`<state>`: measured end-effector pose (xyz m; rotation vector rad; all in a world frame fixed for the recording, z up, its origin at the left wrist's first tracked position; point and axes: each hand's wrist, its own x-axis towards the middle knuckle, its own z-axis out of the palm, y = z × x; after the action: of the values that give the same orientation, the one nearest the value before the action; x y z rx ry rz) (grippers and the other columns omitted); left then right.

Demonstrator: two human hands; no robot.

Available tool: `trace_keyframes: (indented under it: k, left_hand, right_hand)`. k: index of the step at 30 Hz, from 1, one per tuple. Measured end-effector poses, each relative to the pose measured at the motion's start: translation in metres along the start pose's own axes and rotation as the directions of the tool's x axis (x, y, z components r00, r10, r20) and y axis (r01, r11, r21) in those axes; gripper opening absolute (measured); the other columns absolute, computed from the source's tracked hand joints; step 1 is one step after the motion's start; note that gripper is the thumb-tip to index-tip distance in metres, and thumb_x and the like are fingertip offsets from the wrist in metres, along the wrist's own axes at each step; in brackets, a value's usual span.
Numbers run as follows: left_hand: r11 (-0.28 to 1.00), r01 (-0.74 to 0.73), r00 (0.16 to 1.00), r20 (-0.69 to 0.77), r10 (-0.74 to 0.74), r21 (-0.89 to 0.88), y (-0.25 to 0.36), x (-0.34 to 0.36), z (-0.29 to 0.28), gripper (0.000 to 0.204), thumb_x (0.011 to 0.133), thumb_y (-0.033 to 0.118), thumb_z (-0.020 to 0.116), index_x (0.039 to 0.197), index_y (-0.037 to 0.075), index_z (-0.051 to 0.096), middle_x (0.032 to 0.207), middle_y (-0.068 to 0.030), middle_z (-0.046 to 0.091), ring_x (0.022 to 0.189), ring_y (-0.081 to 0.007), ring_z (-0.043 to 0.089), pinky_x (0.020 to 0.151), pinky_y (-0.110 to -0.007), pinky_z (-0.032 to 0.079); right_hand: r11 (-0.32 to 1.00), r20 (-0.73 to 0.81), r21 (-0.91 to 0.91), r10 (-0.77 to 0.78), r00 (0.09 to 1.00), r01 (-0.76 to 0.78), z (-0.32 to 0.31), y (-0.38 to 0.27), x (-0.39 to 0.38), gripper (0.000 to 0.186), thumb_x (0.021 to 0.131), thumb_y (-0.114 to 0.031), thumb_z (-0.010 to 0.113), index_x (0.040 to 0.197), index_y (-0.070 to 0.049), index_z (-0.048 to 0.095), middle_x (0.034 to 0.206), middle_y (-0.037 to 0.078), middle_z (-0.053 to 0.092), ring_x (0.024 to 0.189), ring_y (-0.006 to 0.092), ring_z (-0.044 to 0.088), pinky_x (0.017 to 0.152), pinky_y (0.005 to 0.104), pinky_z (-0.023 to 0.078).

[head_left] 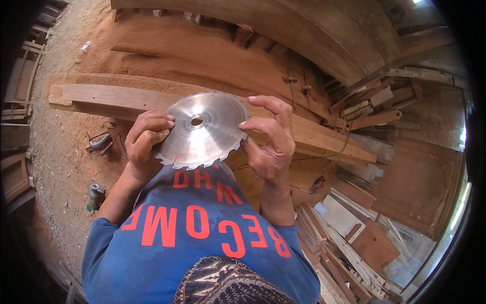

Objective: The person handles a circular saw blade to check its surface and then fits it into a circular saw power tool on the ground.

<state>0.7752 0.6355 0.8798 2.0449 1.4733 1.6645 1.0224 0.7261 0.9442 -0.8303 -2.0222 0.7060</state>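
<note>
Frames of wood (pixel 23 86) line the far left edge, beside ground strewn with sawdust and chips. Next comes the pale left end of a long wooden beam (pixel 111 96), which runs rightward behind both hands. Below that end sit a grey cylindrical object (pixel 95 194) and, slightly to its right, a red-and-grey power tool (pixel 103 145). The left hand (pixel 146 137) has its fingers curled tightly, closed on the left edge of a round silver saw blade (pixel 202 144). That blade is up in front of the blue shirt (pixel 147 263), its flat face and centre hole in view, teeth along its rim. At its right rim, the right hand (pixel 273 147) has its fingers bent and spread apart, one fingertip over the edge; whether they pinch it, I cannot tell. Farther right, a dark cable (pixel 349 129) crosses the beam, and boards (pixel 372 240) lie piled near a broad brown panel (pixel 417 187).
</note>
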Motion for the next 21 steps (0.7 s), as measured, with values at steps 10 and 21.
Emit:
trace_keyframes:
  k: [10,21]
  left_hand:
    - [0.743,0.474,0.877,0.180,-0.446,-0.473,-0.007,-0.024,0.005,0.024,0.086,-0.004,0.076,0.104,0.001,0.060,0.103,-0.0113,0.070,0.100,-0.0223,0.069,0.089,-0.037,0.056]
    - [0.123,0.781,0.491,0.482,-0.725,-0.612,0.015,-0.015,0.010,0.040,0.090,0.010,0.079,0.126,0.000,0.064,0.116,-0.0066,0.072,0.106,-0.0135,0.066,0.096,-0.031,0.053]
  right_hand:
    - [0.986,0.089,0.151,0.063,0.994,-0.076,0.001,0.011,-0.004,0.032,0.070,0.003,0.083,0.095,-0.010,0.069,0.099,0.008,0.070,0.101,0.0286,0.065,0.090,0.0397,0.051]
    - [0.713,0.119,0.346,0.612,0.782,-0.610,0.003,-0.014,-0.007,0.040,0.082,-0.002,0.081,0.116,0.001,0.059,0.098,0.005,0.063,0.093,0.0104,0.060,0.085,0.0256,0.050]
